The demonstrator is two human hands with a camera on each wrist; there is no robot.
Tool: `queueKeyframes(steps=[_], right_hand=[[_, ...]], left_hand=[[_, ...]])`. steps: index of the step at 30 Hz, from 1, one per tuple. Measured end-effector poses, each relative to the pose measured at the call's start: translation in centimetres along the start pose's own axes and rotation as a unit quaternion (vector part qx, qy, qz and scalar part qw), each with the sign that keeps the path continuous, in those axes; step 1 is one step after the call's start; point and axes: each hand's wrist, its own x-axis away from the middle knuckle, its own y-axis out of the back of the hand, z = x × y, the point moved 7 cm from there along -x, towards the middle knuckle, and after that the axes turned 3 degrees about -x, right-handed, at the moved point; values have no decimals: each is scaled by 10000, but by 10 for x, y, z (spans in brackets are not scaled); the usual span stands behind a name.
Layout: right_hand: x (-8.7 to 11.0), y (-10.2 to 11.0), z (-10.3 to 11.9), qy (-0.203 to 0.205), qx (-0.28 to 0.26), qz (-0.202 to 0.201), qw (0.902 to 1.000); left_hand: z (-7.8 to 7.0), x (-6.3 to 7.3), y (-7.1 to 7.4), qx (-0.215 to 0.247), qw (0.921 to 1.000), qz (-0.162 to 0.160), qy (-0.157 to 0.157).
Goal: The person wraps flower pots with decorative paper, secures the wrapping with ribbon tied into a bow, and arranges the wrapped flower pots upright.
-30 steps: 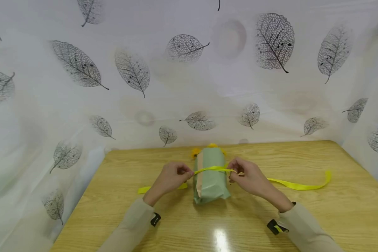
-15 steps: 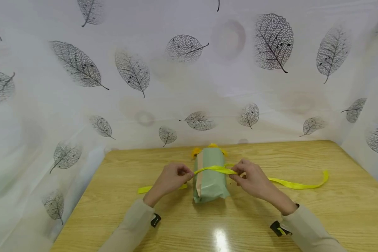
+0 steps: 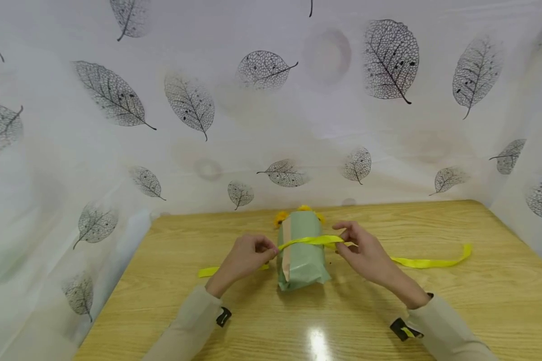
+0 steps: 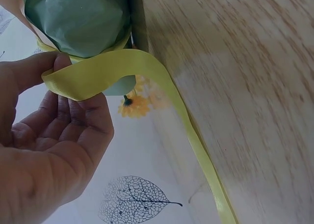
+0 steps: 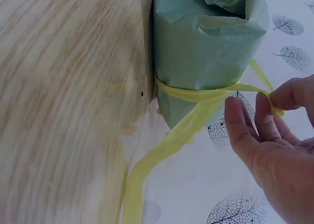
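A bundle wrapped in green paper [image 3: 303, 265] lies on the table, with yellow flowers [image 3: 281, 218] showing at its far end. Yellow ribbon [image 3: 309, 240] passes across the top of the wrap and round its sides. My left hand [image 3: 250, 253] pinches the ribbon between thumb and finger, right at the bundle's left side. In the left wrist view the ribbon's tail hangs from those fingers in a wide loop. On the other side my right hand [image 3: 363, 253] pinches the ribbon between thumb and a finger, a little away from the wrap; its index finger is raised.
One ribbon tail [image 3: 431, 262] trails over the wooden table [image 3: 433, 225] to the right, and a shorter end [image 3: 208, 272] lies at left. Behind the table hangs a white curtain [image 3: 275, 125] printed with leaves. Each sleeve has a black strap [image 3: 405, 329] near the wrist.
My right hand has shifted slightly right, away from the bundle, drawing the ribbon along, and its index finger has lifted. The left hand stays in place.
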Motion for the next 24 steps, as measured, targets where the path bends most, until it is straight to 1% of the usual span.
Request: queueKeyframes(steps=[5, 8, 12, 17, 24], right_hand=[[2, 7, 0, -429, -615, -32, 9972], [3, 10, 0, -663, -1066, -49, 9921], [3, 13, -1, -840, -1581, -14, 9838], [4, 15, -4, -988, -1723, -1, 9801], [4, 23, -7, -1085, -1724, -87, 9790]], left_hand=[[-1, 0, 0, -60, 10000, -31, -23], [-1, 0, 0, -39, 10000, -22, -22], [-1, 1, 0, 26, 10000, -14, -31], [-2, 1, 0, 42, 10000, -30, -55], [-1, 1, 0, 42, 10000, -60, 17]])
